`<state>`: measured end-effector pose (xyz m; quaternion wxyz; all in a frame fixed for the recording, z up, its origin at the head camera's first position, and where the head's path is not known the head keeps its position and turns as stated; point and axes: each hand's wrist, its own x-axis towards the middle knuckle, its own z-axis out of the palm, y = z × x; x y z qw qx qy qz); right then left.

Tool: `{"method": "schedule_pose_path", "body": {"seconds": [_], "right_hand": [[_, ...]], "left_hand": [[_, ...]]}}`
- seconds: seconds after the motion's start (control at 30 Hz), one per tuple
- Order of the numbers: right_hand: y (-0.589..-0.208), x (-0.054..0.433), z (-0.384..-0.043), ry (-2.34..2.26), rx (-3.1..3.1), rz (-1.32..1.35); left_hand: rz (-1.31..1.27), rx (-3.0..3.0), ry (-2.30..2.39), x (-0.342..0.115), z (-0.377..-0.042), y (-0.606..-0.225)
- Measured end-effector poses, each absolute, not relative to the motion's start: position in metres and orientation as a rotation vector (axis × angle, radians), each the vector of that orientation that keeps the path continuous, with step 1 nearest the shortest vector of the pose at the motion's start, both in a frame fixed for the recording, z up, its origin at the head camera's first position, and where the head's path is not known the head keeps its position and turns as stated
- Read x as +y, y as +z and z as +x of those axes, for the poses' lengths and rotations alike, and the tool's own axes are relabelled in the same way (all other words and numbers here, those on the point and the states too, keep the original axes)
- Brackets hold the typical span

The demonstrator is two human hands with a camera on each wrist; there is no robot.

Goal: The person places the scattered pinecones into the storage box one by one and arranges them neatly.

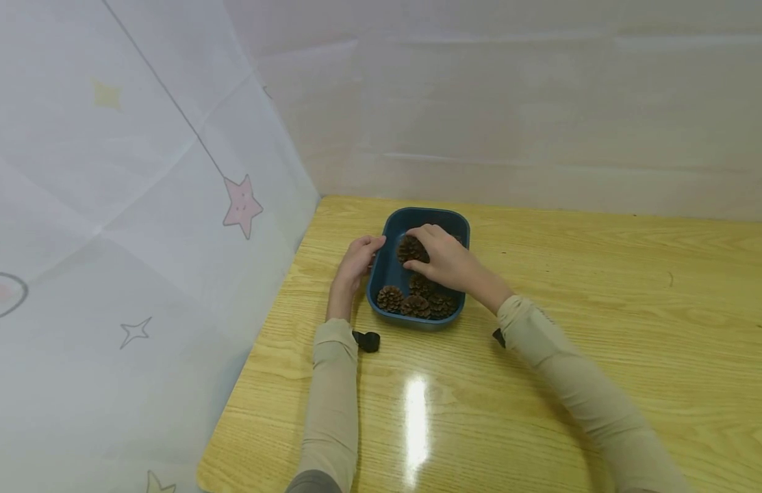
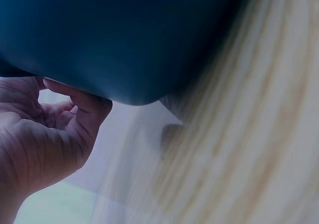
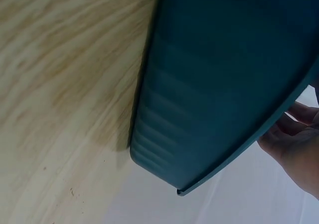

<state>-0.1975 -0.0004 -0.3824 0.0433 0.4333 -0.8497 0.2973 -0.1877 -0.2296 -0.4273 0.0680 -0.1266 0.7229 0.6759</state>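
A dark blue rectangular plastic bin point(image 1: 387, 318) with rounded corners stands on the wooden table. Over its inside, my right hand point(image 1: 445, 259) grips a brown pine cone point(image 1: 411, 250) between thumb and fingers. Several more pine cones point(image 1: 415, 306) lie together at the near end of the bin. My left hand point(image 1: 358, 259) holds the bin's left rim, with bent fingers against it in the left wrist view. That view shows the bin's outer wall point(image 2: 124, 45) close up. In the right wrist view, the right hand point(image 3: 299, 152) shows past the bin's rim, its pine cone hidden.
The yellow wood-grain table point(image 1: 602, 287) reaches far to the right. A white sheet with printed stars point(image 1: 242, 205) hangs along the left edge, and a plain pale sheet point(image 1: 510, 103) covers the back. A black strap piece point(image 1: 367, 341) shows beside the left cuff.
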Motion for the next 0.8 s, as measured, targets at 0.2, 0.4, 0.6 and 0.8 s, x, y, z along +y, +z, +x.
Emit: {"method": "schedule_pose_path", "body": {"seconds": [0.2, 0.4, 0.6, 0.8], "right_hand": [[-0.383, -0.005, -0.196, 0.915, -2.603, 1.356], [-0.383, -0.007, -0.194, 0.910, -2.628, 1.376], [-0.386, -0.009, -0.194, 0.923, -2.620, 1.391], [-0.390, -0.012, -0.194, 0.936, -2.626, 1.412]], "left_hand": [[-0.369, 2.185, 2.034, -0.231, -0.187, -0.427], [-0.355, 2.176, 2.041, -0.231, -0.187, -0.428], [-0.353, 2.177, 2.043, -0.230, -0.187, -0.428], [-0.347, 2.177, 2.045, -0.230, -0.188, -0.428]]}}
